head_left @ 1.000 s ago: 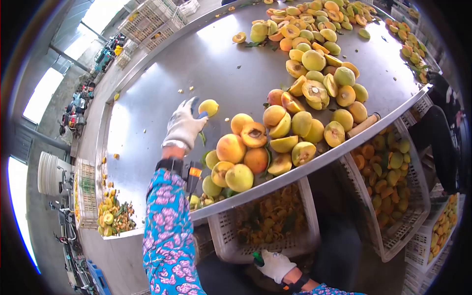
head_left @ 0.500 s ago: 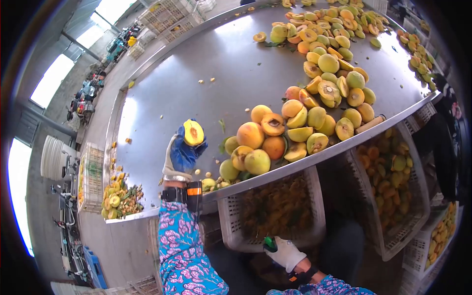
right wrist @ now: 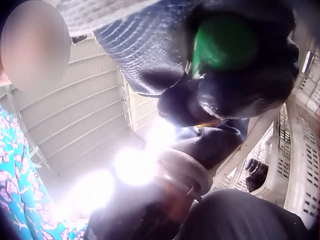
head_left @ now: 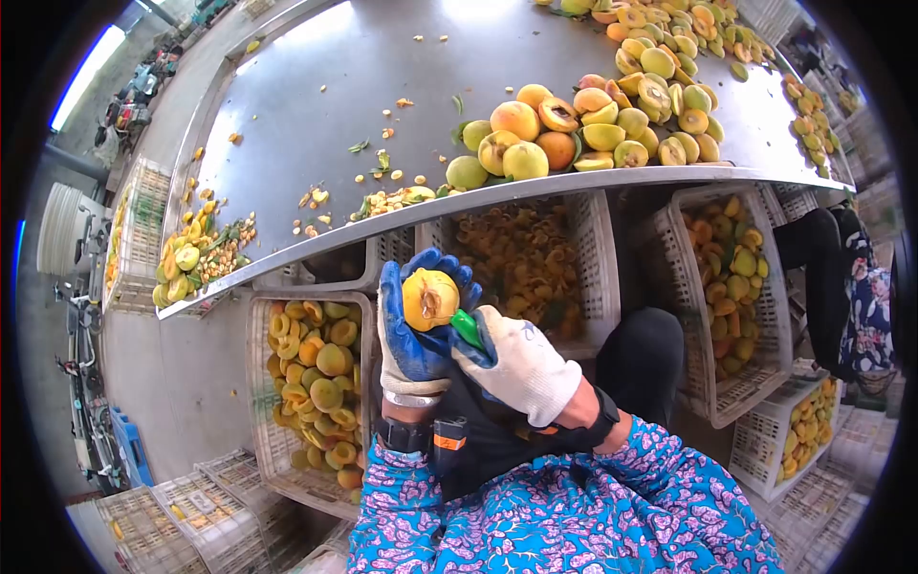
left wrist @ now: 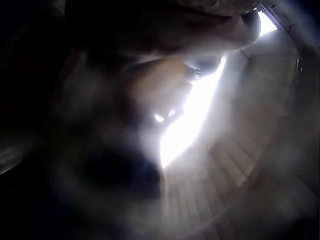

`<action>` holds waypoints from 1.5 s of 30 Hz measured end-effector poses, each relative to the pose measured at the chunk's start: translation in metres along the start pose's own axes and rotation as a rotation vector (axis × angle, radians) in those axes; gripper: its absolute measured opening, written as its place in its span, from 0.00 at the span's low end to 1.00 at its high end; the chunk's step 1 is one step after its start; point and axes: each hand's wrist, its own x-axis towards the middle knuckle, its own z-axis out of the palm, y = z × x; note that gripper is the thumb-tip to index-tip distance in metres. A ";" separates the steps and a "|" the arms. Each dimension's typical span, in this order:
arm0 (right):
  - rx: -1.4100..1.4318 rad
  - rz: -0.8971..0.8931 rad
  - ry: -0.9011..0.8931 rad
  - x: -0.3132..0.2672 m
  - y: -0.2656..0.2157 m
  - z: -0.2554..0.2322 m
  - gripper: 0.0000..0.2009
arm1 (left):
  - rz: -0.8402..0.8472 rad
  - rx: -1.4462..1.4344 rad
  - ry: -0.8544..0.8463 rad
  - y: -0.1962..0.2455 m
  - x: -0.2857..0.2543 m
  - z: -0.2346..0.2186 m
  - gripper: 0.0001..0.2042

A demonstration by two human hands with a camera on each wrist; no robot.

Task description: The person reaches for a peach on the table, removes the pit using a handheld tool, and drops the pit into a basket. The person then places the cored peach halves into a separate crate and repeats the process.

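Note:
In the head view my gloved left hand [head_left: 411, 354] holds a halved yellow peach [head_left: 430, 298], cut face up with the brown stone hollow showing. The blue-coated fingers curl round its far side. Close against it, my gloved right hand [head_left: 524, 368] grips a small tool by its green handle [head_left: 467, 328], whose tip end is right at the peach's lower edge; any blade is hidden. The right wrist view shows the same green handle [right wrist: 225, 45] enclosed by dark glove fingers. The left wrist view is dark and blurred.
A metal table [head_left: 316, 124] lies ahead, with a heap of peaches [head_left: 516, 120] near its front edge and scattered stones. Below stand a crate [head_left: 612, 268] of cut pieces, a left crate [head_left: 263, 383] of halves and a right crate [head_left: 688, 316]. Another person [head_left: 865, 306] is at right.
My left hand has picked a peach half off the table and drawn it back over my lap. The right hand has risen with the green handle to meet it. The head view has tilted down.

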 end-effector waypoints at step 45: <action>1.136 0.532 -0.722 -0.037 0.025 -0.005 0.13 | -0.095 0.562 0.020 -0.017 -0.023 0.007 0.18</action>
